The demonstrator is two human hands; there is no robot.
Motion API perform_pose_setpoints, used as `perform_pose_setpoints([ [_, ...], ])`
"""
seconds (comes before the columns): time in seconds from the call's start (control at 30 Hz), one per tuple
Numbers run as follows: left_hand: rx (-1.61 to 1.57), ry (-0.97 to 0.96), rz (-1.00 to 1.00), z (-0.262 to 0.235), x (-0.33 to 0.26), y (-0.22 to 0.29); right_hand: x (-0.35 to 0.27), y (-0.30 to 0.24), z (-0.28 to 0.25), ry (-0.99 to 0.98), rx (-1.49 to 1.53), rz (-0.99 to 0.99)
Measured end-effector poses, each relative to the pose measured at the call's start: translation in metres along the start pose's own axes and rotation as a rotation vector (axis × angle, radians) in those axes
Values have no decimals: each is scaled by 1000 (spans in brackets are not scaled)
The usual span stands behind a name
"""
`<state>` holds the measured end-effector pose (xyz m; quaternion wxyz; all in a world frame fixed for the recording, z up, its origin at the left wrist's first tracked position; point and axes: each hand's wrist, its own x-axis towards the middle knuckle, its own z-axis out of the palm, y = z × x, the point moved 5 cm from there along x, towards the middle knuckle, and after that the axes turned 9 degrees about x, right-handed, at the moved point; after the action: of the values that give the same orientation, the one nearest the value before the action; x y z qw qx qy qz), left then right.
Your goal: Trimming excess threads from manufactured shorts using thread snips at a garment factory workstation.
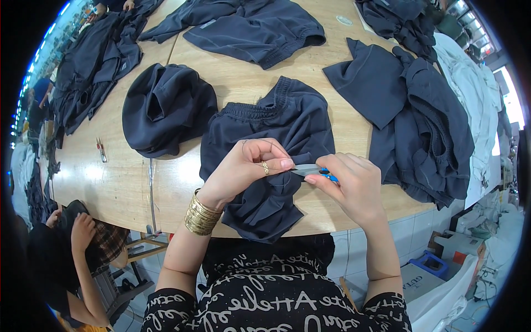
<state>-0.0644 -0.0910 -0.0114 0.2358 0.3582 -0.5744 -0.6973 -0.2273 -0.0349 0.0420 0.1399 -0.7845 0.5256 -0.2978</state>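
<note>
Navy shorts (271,149) under the hands, plain, no print. Snips (318,172): silver blade, bright blue handle. Gold stacked bangles (200,214) on left wrist, gold ring (265,167) on left hand (243,169). Desk (238,77) light tan wood, glossy. Other garment piles (426,122) same dark navy; one bundle (166,108) navy too. White fabric heap (470,83) at the far right. Second snips (102,149) on the desk, red handles. Person's top (265,299) black with white script lettering pattern. Co-worker's garment (110,240) brown-red plaid. Wall tiles (420,232) white.
</note>
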Motion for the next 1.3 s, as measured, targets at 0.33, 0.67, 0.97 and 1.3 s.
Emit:
perform_pose_setpoints([
  [0.33, 11, -9, -17, 2, 1, 0, 3, -5, 0, -9, -16, -34],
  [0.67, -76, -54, -2, 1, 1, -2, 2, -1, 1, 23, -96, -65],
  [0.97, -87, -59, -1, 1, 2, -3, 2, -2, 5, 16, -53, -69],
  [1.3, -117, -74, 9, 1, 3, -3, 2, -2, 2, 27, -59, -76],
])
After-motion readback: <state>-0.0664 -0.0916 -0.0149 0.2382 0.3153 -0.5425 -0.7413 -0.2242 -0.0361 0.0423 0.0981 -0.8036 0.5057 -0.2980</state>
